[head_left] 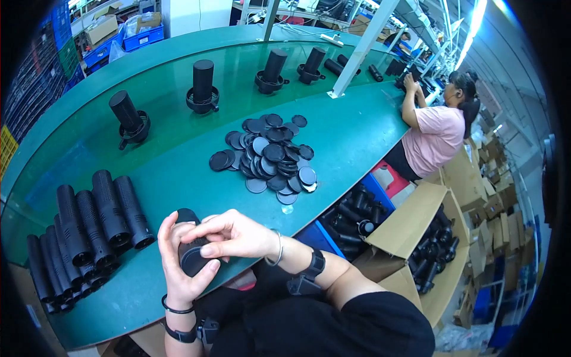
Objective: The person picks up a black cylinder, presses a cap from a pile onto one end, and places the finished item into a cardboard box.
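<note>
My left hand [177,262] is wrapped round a black plastic tube [187,216] held above the near edge of the green bench. At the tube's near end sits a round black cap [193,262]; whether it is fully seated I cannot tell. My right hand [235,234] grips this cap, thumb on its edge and fingers bent over the tube. Just beyond my hands lies a heap of loose round black caps [273,153]. To the left, several ribbed black tubes [101,208] are stacked on their sides.
Black tubes standing in ring-shaped bases [203,83] line the far green strip. A white post [366,47] rises from the bench. On the right are a blue crate [380,193] and an open cardboard box [410,217] of black parts. A co-worker [437,128] sits farther along.
</note>
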The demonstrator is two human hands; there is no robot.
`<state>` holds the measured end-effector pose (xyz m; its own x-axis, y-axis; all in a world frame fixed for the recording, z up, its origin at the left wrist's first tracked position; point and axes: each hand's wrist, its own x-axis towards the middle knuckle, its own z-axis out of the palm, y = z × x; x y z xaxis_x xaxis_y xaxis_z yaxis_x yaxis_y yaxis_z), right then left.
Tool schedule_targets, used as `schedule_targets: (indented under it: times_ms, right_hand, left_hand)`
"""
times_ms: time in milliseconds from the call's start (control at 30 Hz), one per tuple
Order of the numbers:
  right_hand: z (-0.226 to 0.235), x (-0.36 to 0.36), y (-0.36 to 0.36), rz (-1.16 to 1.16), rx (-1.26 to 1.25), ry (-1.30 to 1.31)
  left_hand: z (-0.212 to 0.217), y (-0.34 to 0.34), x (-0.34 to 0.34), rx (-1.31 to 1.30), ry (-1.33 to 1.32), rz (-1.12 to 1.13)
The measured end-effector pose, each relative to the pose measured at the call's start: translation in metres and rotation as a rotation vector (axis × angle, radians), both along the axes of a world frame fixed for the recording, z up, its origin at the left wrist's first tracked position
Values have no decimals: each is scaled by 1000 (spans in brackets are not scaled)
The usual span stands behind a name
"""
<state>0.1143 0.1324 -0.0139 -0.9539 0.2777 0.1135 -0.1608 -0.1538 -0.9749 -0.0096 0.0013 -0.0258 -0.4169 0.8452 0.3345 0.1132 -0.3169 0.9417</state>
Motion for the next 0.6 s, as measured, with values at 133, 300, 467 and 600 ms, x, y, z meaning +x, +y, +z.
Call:
schedule_targets:
  times_ms: [133,300,467,600]
  right_hand:
    - [0,12,18,-63,516,-2]
    - [-26,12,18,-153,849,13]
    - [-18,-2,23,23,526,65]
    - [22,-11,48,-248,548,-36]
  left_hand:
    - [2,-2,-10,76,33,-12]
    - [9,-8,-8,238,-326,-174]
    - [12,-34,-12,308,-424,119]
    - [-16,-69,-39,147,-136,192]
